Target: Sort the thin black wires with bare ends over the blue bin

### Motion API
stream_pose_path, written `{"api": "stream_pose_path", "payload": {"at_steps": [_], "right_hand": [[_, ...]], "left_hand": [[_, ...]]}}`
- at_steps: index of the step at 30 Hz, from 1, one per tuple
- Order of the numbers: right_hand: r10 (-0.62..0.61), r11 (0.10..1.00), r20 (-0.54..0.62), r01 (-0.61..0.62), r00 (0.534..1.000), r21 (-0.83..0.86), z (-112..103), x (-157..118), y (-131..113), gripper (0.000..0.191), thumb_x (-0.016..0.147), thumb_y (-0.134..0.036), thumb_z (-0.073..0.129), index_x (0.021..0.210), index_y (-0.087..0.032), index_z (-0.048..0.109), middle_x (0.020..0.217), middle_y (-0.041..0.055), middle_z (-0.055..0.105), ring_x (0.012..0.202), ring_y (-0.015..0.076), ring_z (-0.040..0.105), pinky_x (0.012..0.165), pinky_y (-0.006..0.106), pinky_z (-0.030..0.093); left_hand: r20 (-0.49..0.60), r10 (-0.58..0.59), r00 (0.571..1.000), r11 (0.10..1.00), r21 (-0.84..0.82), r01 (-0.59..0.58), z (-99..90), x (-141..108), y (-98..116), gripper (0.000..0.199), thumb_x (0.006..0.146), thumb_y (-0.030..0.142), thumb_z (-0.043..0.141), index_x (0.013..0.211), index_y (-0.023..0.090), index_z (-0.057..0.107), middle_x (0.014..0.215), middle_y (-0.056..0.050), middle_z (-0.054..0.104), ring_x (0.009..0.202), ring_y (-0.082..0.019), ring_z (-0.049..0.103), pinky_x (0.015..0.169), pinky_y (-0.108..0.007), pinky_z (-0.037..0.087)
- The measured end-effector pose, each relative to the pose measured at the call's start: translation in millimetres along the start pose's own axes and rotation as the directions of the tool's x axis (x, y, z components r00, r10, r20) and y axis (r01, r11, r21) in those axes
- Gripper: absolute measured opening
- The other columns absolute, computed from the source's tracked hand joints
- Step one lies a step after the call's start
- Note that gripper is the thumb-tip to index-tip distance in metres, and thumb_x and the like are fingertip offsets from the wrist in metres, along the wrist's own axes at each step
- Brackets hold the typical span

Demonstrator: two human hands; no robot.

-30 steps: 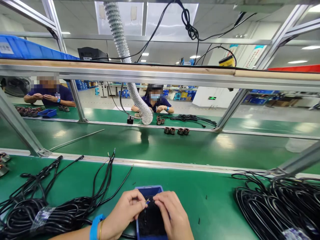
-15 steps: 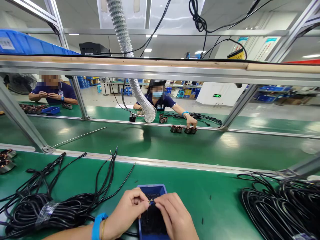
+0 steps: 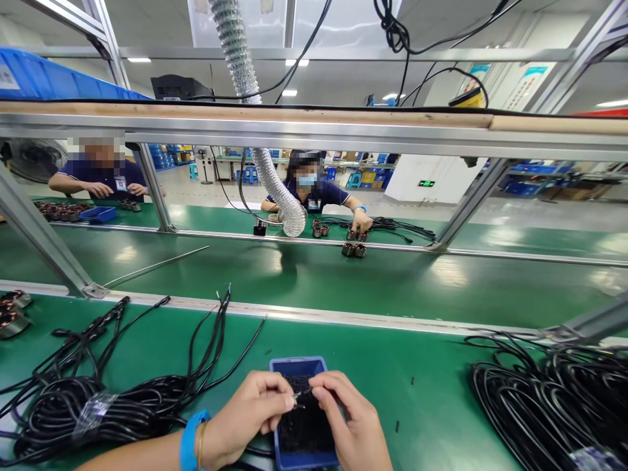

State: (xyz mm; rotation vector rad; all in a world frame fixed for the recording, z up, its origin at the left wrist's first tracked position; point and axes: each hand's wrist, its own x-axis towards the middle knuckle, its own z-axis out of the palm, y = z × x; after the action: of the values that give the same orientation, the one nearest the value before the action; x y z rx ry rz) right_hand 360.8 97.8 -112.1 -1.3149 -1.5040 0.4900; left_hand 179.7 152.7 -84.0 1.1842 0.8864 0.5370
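Above a small blue bin (image 3: 297, 361), my left hand (image 3: 255, 412) pinches the stripped end of a black cable, whose thin wire ends (image 3: 297, 396) poke out past the fingertips. My right hand (image 3: 350, 412) is closed in a pinch close to those wires, on a small dark piece (image 3: 308, 390) that looks like a short black sleeve. Many short black sleeves (image 3: 307, 432) fill the bin below both hands. The cable (image 3: 259, 451) runs back under my left wrist. My fingers partly hide the wires.
A tied coil of black cables (image 3: 59, 418) lies left, another bundle (image 3: 549, 399) right. Copper-wound stators (image 3: 14, 314) sit at the left edge. Metal frame posts (image 3: 44, 229) rise beyond. Across the belt (image 3: 235, 268), a co-worker's hand (image 3: 362, 221) touches stators; another person sits far left.
My fingertips have moved slightly apart, with my right hand shifting a little right. The co-worker's hand has shifted left with stators, drawing them over the rail. The far-left person's hands have lowered and parted.
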Motion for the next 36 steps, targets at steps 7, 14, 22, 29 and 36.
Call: {"api": "stream_pose_path", "payload": {"at_steps": [7,14,22,29,36], "right_hand": [[-0.284,0.956,-0.06,0.277,0.957,-0.096,0.0,4.7,-11.4,0.018,0.095,-0.012,0.052,0.094,-0.022,0.067,0.083,0.004,0.069,0.077,0.0162,0.066,0.069,0.024,0.055],[-0.361,0.923,-0.021,0.354,0.932,-0.152,-1.0,5.4,-12.4,0.02,0.094,-0.006,0.051,0.098,-0.022,0.063,0.084,0.0027,0.067,0.077,0.0146,0.063,0.068,0.023,0.054],[-0.256,0.95,0.139,0.276,0.957,-0.149,-9.8,1.6,-5.7,0.016,0.097,-0.011,0.05,0.097,-0.024,0.06,0.087,0.0016,0.065,0.081,0.0151,0.062,0.073,0.024,0.052],[-0.322,0.935,0.077,0.329,0.944,-0.131,-2.7,1.5,-11.2,0.017,0.095,-0.01,0.052,0.094,-0.022,0.063,0.084,0.0014,0.068,0.075,0.0149,0.062,0.071,0.024,0.051],[-0.148,0.989,0.005,0.148,0.989,0.016,4.1,3.3,-8.5,0.019,0.091,-0.019,0.062,0.097,-0.029,0.078,0.082,0.0009,0.069,0.076,0.013,0.066,0.071,0.019,0.054]], "left_hand": [[0.011,0.001,1.0,1.0,0.028,-0.001,-0.3,-0.9,1.0,0.027,0.067,0.04,0.066,0.074,0.015,0.058,0.058,0.005,0.044,0.051,-0.008,0.038,0.047,-0.022,0.024],[0.02,0.005,1.0,0.999,0.035,-0.006,-0.2,-0.9,0.0,0.026,0.068,0.038,0.066,0.074,0.014,0.06,0.057,0.005,0.043,0.051,-0.008,0.038,0.046,-0.021,0.024],[0.015,0.018,1.0,0.999,0.044,-0.019,-2.8,-0.6,-3.2,0.035,0.07,0.046,0.071,0.077,0.014,0.059,0.061,0.005,0.045,0.052,-0.008,0.039,0.046,-0.021,0.026],[0.006,0.103,0.995,0.983,0.155,-0.103,-3.2,-0.2,-3.7,0.037,0.073,0.049,0.071,0.075,0.013,0.061,0.061,0.004,0.046,0.052,-0.008,0.039,0.048,-0.022,0.028],[-0.03,0.005,1.0,0.998,0.056,-0.003,-3.0,2.0,-7.9,0.043,0.069,0.05,0.072,0.086,0.012,0.063,0.058,0.005,0.048,0.051,-0.009,0.042,0.045,-0.021,0.028]]}}
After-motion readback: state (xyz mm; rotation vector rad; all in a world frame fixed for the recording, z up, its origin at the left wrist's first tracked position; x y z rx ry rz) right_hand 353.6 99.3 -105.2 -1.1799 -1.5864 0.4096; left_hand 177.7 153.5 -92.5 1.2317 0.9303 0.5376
